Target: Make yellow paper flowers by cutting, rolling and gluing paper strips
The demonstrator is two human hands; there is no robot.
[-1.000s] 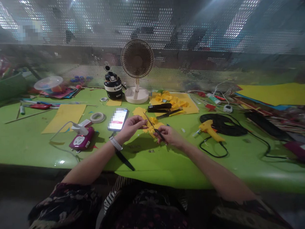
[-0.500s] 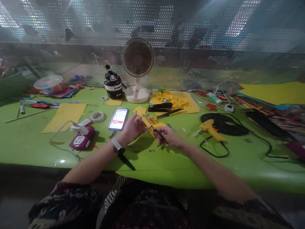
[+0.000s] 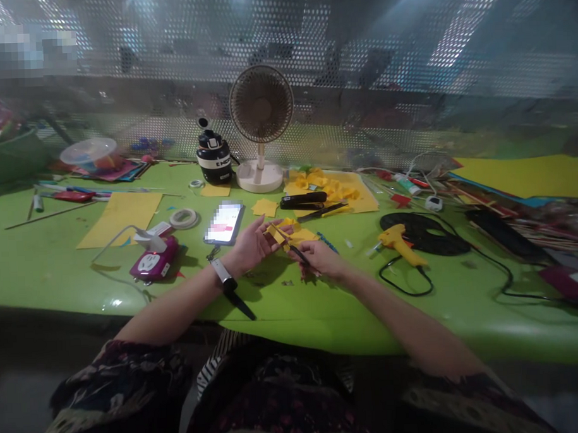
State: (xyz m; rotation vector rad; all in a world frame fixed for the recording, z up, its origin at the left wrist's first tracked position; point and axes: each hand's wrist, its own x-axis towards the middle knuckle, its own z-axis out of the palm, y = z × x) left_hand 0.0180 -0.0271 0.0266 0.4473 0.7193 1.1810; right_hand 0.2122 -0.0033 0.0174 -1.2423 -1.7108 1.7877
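My left hand (image 3: pixel 254 246) pinches a small piece of yellow paper (image 3: pixel 276 234) above the green table. From the right, my right hand (image 3: pixel 316 258) grips dark-handled scissors (image 3: pixel 298 255), their blades reaching to the paper. Whether the blades are apart cannot be made out. Behind and beside the hands lie more yellow paper pieces (image 3: pixel 306 233), partly covered by the fingers. A phone (image 3: pixel 223 224) with a lit screen rests just left of my left hand. Beyond the hands is a small stack of yellow paper cutouts (image 3: pixel 265 208).
A black stapler (image 3: pixel 303 199) and a box cutter (image 3: pixel 323 211) lie behind the hands. A fan (image 3: pixel 260 107) and a bottle (image 3: pixel 214 159) stand at the back. To the right is a yellow glue gun (image 3: pixel 402 244) with its cord; to the left, a purple power socket (image 3: pixel 154 259) and tape roll (image 3: pixel 183 218).
The paper in my left hand has tipped and lowered slightly, and the scissors have shifted a little at it. The view has moved slightly. Other table items stay put.
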